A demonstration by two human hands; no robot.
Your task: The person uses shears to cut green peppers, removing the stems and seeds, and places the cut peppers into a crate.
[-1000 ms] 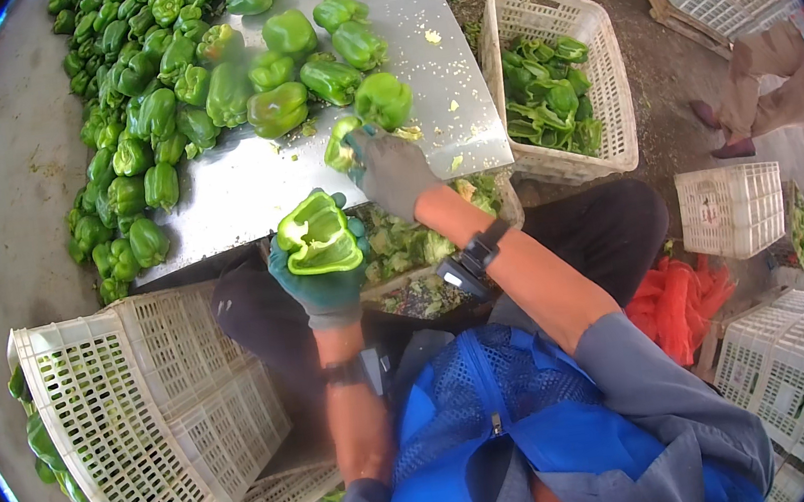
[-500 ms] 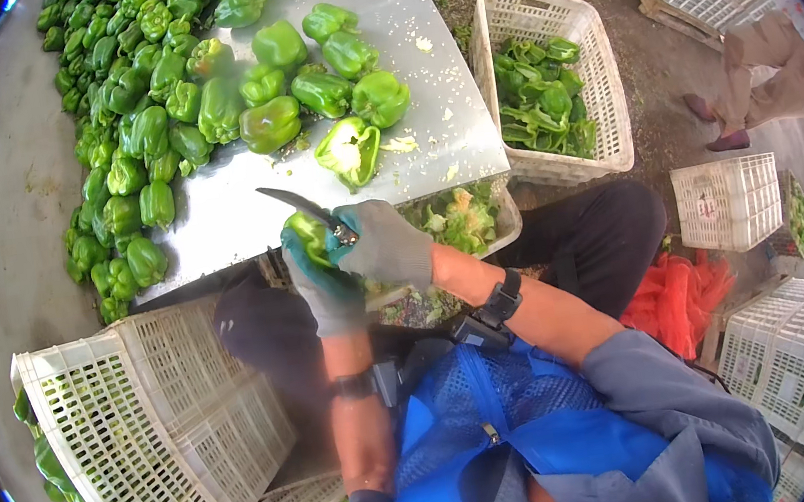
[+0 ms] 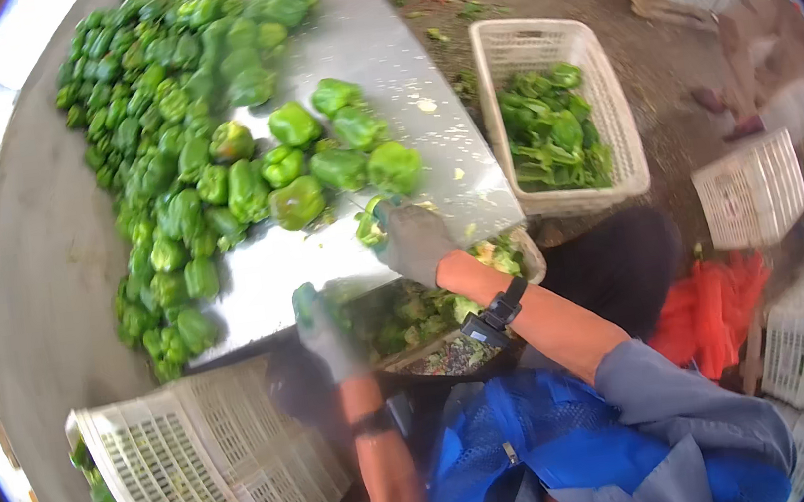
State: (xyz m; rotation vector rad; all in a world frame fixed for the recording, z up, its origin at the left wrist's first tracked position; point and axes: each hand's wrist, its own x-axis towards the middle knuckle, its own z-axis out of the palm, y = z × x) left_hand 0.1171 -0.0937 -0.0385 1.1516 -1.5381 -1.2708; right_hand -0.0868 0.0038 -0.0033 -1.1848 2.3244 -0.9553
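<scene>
My right hand (image 3: 413,240), in a grey glove with green fingertips, reaches over the near edge of the metal table. Its fingers close on a cut green bell pepper (image 3: 369,228). The knife cannot be made out. Lower and to the left, my left hand (image 3: 327,335) is smeared by motion just off the table's edge; whether anything is in its fingers does not show. Several whole bell peppers (image 3: 297,204) lie just beyond my right hand, and a large heap of peppers (image 3: 182,213) covers the table's left side.
A white crate (image 3: 631,138) with cut green peppers stands right of the table (image 3: 437,126). Below the near edge is a bin of trimmings (image 3: 420,319). An empty-looking white crate (image 3: 198,467) tilts at lower left. Red netting (image 3: 716,313) lies at right; a person's legs (image 3: 765,56) are beyond.
My hands have parted. The right one has moved forward and right onto the cut pepper; the left has dropped back from the table. The knife and pepper piece held before no longer show clearly.
</scene>
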